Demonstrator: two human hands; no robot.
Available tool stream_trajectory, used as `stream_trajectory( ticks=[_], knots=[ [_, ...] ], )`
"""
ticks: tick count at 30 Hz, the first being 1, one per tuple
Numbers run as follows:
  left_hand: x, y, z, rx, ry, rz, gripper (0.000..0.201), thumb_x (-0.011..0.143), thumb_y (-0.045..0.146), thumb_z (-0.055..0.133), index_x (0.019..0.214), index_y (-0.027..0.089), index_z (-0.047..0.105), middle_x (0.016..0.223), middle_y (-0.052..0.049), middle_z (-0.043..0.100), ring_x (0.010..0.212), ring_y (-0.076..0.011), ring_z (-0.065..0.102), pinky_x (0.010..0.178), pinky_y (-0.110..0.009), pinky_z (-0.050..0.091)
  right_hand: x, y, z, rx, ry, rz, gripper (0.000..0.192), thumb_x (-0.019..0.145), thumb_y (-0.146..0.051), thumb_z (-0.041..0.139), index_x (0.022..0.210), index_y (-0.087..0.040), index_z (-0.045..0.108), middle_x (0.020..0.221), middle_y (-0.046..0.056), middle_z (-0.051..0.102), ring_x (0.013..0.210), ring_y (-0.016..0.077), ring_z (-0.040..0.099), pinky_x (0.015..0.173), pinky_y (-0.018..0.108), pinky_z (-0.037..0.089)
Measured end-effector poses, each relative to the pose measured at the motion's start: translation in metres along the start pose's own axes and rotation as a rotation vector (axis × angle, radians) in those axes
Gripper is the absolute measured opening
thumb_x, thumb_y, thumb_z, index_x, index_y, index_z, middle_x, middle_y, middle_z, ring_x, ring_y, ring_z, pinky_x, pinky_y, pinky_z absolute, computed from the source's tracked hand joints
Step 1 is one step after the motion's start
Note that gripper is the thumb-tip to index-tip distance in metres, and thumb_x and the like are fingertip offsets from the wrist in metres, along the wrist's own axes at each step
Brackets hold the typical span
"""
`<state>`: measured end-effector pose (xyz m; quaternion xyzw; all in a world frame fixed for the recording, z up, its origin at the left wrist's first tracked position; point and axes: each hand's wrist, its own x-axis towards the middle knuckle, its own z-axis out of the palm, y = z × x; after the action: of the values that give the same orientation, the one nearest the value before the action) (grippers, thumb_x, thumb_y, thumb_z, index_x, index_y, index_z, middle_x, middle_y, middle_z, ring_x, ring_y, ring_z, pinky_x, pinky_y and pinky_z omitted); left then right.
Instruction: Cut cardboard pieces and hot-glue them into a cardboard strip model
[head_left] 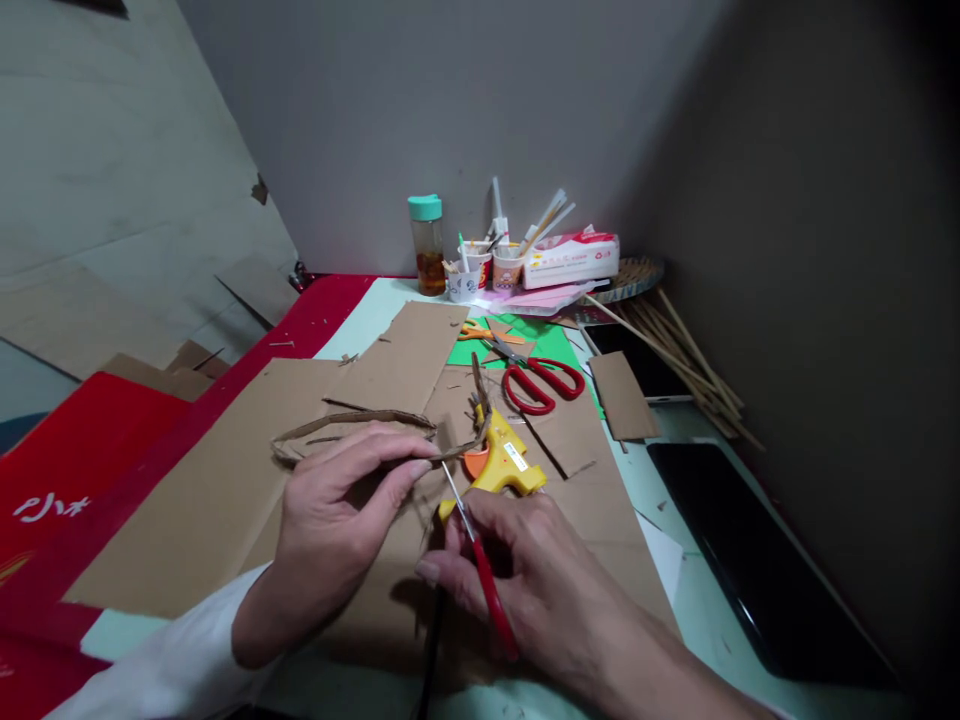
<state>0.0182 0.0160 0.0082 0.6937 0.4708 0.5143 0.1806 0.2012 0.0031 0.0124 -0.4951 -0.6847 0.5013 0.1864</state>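
My left hand [337, 505] pinches a narrow brown cardboard strip [375, 416], bent into a long loop, between thumb and fingers. In my right hand [525, 570] is a slim tool with a red handle [491, 590] and a thin metal end, whose exact kind I cannot make out. Its tip meets or nearly meets the strip just right of my left fingertips. Beyond my right hand lies a yellow hot glue gun [504, 458] with an orange trigger, partly hidden by that hand. The strip's far end curls up beside the glue gun.
Flat cardboard sheets [202, 480] cover much of the table. Red-handled scissors [544, 385] lie behind the glue gun. A black phone [750, 560] and thin wooden sticks [697, 370] are at right. A bottle [429, 250], paper cups [508, 272] and a tissue pack [571, 262] stand at the back.
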Motion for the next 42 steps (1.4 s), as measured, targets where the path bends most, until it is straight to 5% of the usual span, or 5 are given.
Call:
stream_trajectory(
  ticks=[10,15,21,30,42],
  knots=[
    [0.001,0.003,0.005,0.015,0.081,0.027,0.02,0.087,0.01,0.069,0.083,0.028,0.076,0.075,0.003,0.074,0.073,-0.0179,0.061,0.07,-0.034,0.048,0.0,0.002,0.0,0.082,0.005,-0.037,0.034,0.083,-0.041,0.075,0.065,-0.021,0.055,0.058,-0.004,0.052,0.058,0.0128,0.047,0.054,0.024,0.033],
    [0.0,0.006,0.005,0.031,0.12,0.025,0.024,0.088,0.008,0.069,0.082,0.03,0.076,0.076,0.004,0.075,0.074,-0.0176,0.059,0.072,-0.034,0.048,0.0,0.0,0.001,0.558,-0.253,0.125,0.051,0.076,-0.068,0.074,0.071,-0.023,0.048,0.051,-0.008,0.048,0.038,0.0079,0.037,0.039,0.021,0.031],
    [0.014,-0.008,-0.005,-0.127,0.254,-0.248,0.015,0.078,0.014,0.078,0.076,0.028,0.078,0.077,0.001,0.071,0.078,-0.019,0.058,0.072,-0.031,0.049,-0.007,-0.002,0.005,0.003,-0.087,-0.02,0.03,0.074,-0.023,0.076,0.061,-0.02,0.05,0.054,-0.006,0.048,0.051,0.0088,0.04,0.045,0.022,0.025],
    [0.014,-0.007,-0.001,-0.573,0.01,-0.514,0.01,0.082,0.023,0.078,0.086,0.021,0.069,0.067,0.005,0.059,0.052,-0.0088,0.056,0.049,-0.019,0.048,-0.008,-0.004,-0.005,0.511,-0.166,0.065,0.028,0.077,-0.035,0.076,0.066,-0.022,0.053,0.052,-0.006,0.046,0.045,0.0094,0.04,0.042,0.021,0.027],
    [0.005,0.003,-0.005,-0.797,-0.194,-0.703,0.012,0.088,0.025,0.076,0.088,0.021,0.066,0.066,0.001,0.072,0.062,-0.0161,0.074,0.06,-0.023,0.06,-0.006,-0.006,-0.013,0.385,-0.188,-0.004,0.011,0.078,-0.027,0.063,0.07,-0.021,0.056,0.065,0.0,0.054,0.059,0.0141,0.044,0.051,0.026,0.027]
  ],
)
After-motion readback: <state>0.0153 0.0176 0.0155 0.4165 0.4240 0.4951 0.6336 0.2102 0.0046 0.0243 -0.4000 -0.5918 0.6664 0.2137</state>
